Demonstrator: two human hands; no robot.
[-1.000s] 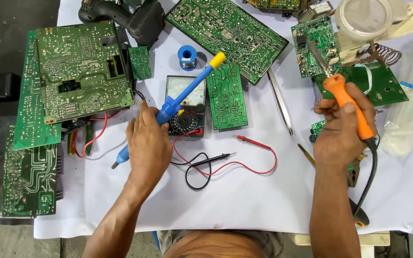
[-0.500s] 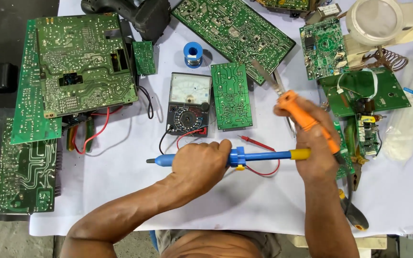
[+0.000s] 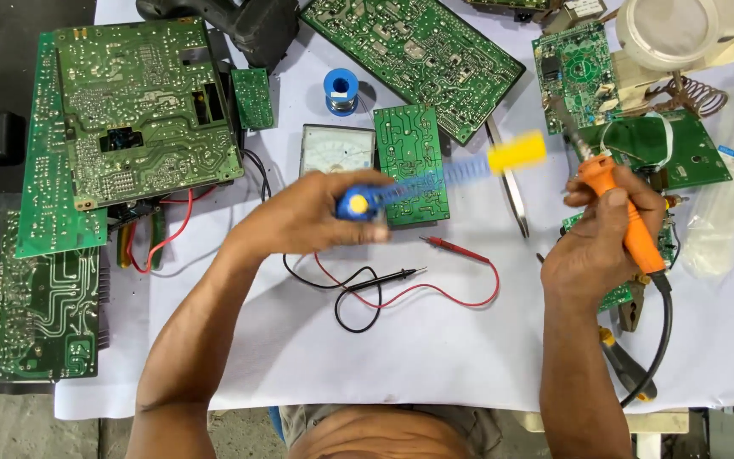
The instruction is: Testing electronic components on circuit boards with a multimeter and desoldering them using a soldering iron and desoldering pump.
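Pump (image 3: 443,178): blue, blurred, in left hand (image 3: 312,217) over small green board (image 3: 412,163), yellow end up-right
Iron (image 3: 622,212): orange, gripped by right hand (image 3: 596,251), tip up-left

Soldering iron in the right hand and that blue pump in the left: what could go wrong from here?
1. The soldering iron, gripped by the right hand, has its tip over crowded green circuit boards; a slip might scorch one.
2. The blue desoldering pump in the left hand is blurred with motion over the small green board and the analog multimeter; it could knock them.
3. The red and black probe leads loop below both hands and could snag.
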